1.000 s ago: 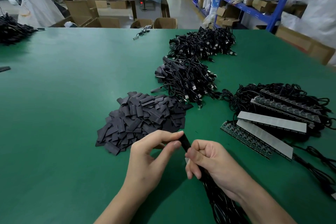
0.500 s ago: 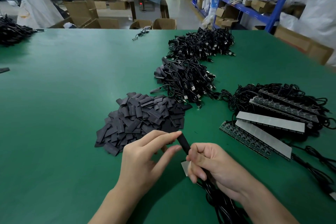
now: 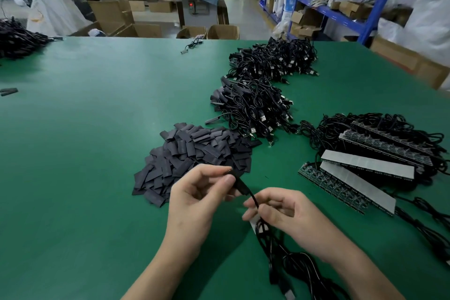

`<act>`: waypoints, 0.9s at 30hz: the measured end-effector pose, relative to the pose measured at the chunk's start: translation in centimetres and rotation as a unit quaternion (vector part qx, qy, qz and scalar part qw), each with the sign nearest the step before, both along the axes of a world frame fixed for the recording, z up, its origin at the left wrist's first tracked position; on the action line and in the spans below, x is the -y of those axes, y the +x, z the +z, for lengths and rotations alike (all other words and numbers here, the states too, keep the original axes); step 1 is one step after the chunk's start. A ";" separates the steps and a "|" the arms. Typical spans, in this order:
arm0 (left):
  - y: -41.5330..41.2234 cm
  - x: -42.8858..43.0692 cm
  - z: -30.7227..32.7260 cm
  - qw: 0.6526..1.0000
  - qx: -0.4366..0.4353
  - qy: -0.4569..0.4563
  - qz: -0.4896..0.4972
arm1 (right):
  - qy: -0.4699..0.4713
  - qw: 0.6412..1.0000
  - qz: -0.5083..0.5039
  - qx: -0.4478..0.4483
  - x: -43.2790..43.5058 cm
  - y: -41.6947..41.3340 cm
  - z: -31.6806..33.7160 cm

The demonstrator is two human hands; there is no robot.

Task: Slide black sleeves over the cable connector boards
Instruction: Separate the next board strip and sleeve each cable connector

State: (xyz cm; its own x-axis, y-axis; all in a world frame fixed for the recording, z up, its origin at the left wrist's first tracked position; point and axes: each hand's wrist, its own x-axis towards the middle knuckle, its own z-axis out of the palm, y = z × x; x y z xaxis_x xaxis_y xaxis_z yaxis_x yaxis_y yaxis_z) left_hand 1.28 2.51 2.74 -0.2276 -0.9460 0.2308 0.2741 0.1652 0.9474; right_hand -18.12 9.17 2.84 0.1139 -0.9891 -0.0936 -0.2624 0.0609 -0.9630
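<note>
- I am watching the left hand [image 3: 194, 204] pinching a short black tubular sleeve [image 3: 238, 181] between thumb and forefinger. It is holding the sleeve above the green desk [image 3: 85, 178], just in front of the loose pile of flat black sleeves [image 3: 192, 153].
- The right hand [image 3: 289, 214] is pinching the thin black cable [image 3: 294, 263] between thumb and forefinger, with the other fingers loosely curled. The cable is running from the sleeve's lower end through that pinch and coiling on the desk toward me.
- Against half a second ago, the hands are standing farther apart. Then the right fingertips were close up against the sleeve's end. Now a bare stretch of cable is showing between the sleeve and the right hand.
- A pale flat piece is peeking out under the right fingers, as it was half a second ago; I cannot tell what it is.
- I cannot tell whether the connector board is sitting inside the sleeve.
- The tangled heaps of black USB cables [image 3: 253, 107] and the long grey-backed board strips [image 3: 365, 165] on the right are lying where they were.
</note>
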 end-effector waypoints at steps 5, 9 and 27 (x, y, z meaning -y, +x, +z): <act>0.7 1.0 -0.1 0.995 -0.072 0.062 0.027 | -0.090 0.983 0.033 -0.155 -0.2 0.4 -0.3; 0.8 1.5 -0.3 0.994 -0.066 0.083 0.024 | -0.036 0.996 0.006 -0.078 -0.3 0.4 0.6; -0.6 -0.6 -1.4 0.845 0.487 -0.195 -0.105 | -0.168 0.891 -0.162 -0.389 14.0 -1.6 11.0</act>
